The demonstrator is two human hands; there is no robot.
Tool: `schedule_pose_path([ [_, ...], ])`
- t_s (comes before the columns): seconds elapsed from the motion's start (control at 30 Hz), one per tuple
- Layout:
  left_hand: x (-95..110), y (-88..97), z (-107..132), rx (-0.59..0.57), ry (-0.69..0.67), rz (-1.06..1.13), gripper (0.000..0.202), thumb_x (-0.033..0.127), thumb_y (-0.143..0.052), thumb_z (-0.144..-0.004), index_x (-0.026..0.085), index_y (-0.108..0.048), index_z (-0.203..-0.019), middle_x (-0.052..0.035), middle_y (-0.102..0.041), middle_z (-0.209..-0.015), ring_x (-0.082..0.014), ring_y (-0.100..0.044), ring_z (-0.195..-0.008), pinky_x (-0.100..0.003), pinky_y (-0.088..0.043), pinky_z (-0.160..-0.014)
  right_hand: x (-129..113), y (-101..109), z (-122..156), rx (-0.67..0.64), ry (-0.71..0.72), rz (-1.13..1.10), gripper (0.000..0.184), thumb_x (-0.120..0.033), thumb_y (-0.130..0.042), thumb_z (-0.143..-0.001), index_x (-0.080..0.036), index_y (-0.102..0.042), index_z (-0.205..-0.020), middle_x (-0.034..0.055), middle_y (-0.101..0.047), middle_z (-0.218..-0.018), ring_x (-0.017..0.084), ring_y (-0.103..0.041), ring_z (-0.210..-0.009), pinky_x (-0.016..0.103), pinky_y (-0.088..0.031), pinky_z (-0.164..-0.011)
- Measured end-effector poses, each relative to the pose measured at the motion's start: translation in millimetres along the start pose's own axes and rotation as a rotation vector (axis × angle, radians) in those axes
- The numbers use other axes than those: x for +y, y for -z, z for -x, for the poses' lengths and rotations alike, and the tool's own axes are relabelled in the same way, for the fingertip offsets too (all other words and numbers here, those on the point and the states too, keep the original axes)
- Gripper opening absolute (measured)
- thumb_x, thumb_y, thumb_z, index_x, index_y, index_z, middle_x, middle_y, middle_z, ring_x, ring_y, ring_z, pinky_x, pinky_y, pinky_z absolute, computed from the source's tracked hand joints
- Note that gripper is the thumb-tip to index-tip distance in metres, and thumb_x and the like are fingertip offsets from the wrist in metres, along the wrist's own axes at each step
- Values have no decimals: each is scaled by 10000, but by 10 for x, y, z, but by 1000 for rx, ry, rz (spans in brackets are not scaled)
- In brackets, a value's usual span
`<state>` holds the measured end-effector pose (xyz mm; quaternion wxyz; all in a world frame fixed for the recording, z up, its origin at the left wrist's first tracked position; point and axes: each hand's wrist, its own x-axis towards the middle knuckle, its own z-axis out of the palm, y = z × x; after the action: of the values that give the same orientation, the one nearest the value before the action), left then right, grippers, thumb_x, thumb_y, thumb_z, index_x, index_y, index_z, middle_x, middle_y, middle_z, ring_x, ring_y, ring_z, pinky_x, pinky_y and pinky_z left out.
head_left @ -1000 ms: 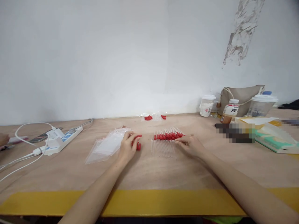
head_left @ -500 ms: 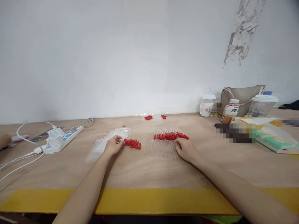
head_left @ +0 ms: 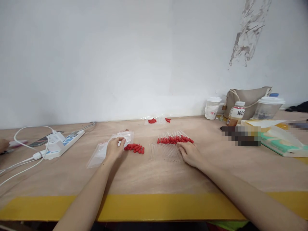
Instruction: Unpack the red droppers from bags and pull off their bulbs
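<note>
My left hand (head_left: 115, 149) rests on a stack of clear zip bags (head_left: 99, 154), fingers curled over the top bag's edge. Just right of it lies a small pile of loose red rubber bulbs (head_left: 135, 148). My right hand (head_left: 191, 153) sits with its fingers pressed together at the right end of a row of clear glass tubes (head_left: 163, 151). Behind those tubes lies a row of tubes fitted with red bulbs (head_left: 174, 140). What the right fingers pinch is hard to make out; it looks like one tube.
A white power strip (head_left: 64, 143) with cables and a phone lies at the left. More red bulbs (head_left: 152, 121) lie on a bag by the wall. Cups, a bottle (head_left: 236, 113), a cloth bag and a tissue pack (head_left: 280, 143) stand at the right. A yellow strip (head_left: 154, 207) edges the table.
My left hand let go of the red bulbs, left them in a pile and moved left onto the zip bags. My right hand stayed by the glass tubes, shifting only slightly.
</note>
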<state>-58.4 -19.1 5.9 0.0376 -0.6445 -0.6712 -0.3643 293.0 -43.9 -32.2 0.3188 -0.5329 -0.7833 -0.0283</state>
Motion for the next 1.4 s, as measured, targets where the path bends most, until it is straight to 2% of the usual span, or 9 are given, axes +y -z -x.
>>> schedule_pose_path([
  [0.13, 427, 26, 114, 197, -283, 84, 192, 321, -452, -794, 199, -597, -824, -48, -596, -910, -208, -516, -924, -327, -396, -808, 62, 10, -28, 5, -65, -10, 318, -103, -395, -763, -152, -594, -1006, 77, -655, -963, 198, -587, -875, 327, -399, -769],
  [0.27, 905, -164, 209, -26, -627, 96, 88, 253, -537, -754, 192, -568, -699, -37, -565, -844, -188, -516, -836, -337, -406, -780, 82, 26, -26, -12, -122, -56, 260, -141, -416, -772, -159, -604, -950, 73, -664, -939, 194, -611, -837, 318, -417, -749],
  [0.4, 1224, -508, 159, -172, -659, 43, 74, 259, -602, -718, 193, -569, -728, -45, -548, -851, -196, -501, -844, -337, -412, -747, 74, 8, -22, -32, -108, -136, 245, -172, -422, -788, -172, -591, -967, 61, -660, -957, 190, -610, -858, 307, -427, -751],
  [0.57, 1414, -830, 17, -223, -622, -21, 222, 366, -665, -664, 203, -585, -793, -50, -559, -881, -229, -493, -903, -367, -382, -777, 67, -33, -18, -45, -102, -247, 237, -193, -421, -796, -171, -584, -966, 64, -662, -943, 177, -618, -818, 296, -446, -715],
  [0.83, 1386, -966, -34, -237, -622, -2, 158, 289, -670, -671, 202, -590, -775, -23, -600, -776, -208, -539, -806, -355, -367, -739, 80, -95, -12, -48, -96, -370, 257, -194, -416, -789, -161, -565, -996, 70, -667, -890, 162, -626, -763, 283, -459, -688],
  [1.0, 1325, -968, -10, -165, -609, 82, 24, 201, -580, -751, 187, -579, -770, -22, -584, -781, -173, -540, -787, -310, -395, -731, 76, -74, -9, -47, -90, -336, 245, -218, -437, -782, -161, -575, -976, 73, -658, -926, 177, -610, -805, 302, -449, -713],
  [1.17, 1138, -700, 130, -62, -580, 174, 111, 172, -425, -845, 176, -533, -818, -35, -532, -846, -132, -529, -761, -250, -426, -678, 102, -51, -23, -57, -92, -345, 234, -227, -427, -788, -164, -584, -950, 69, -647, -919, 176, -589, -829, 296, -442, -730],
  [1.3, 957, -380, 315, 18, -598, 308, 112, 174, -422, -850, 184, -527, -812, -22, -528, -806, -132, -526, -759, -245, -428, -676, 105, -52, -36, 62, -71, -294, 232, -258, -436, -786, -154, -597, -916, 81, -604, -872, 179, -562, -786, 316, -444, -726],
  [1.4, 862, -267, 459, 1, -615, 376, 89, 177, -453, -836, 185, -537, -809, -26, -551, -832, -134, -541, -783, -244, -433, -690, 86, -55, -38, 132, 7, -287, 274, -303, -462, -785, -160, -568, -993, 87, -556, -924, 185, -539, -824, 328, -449, -741],
])
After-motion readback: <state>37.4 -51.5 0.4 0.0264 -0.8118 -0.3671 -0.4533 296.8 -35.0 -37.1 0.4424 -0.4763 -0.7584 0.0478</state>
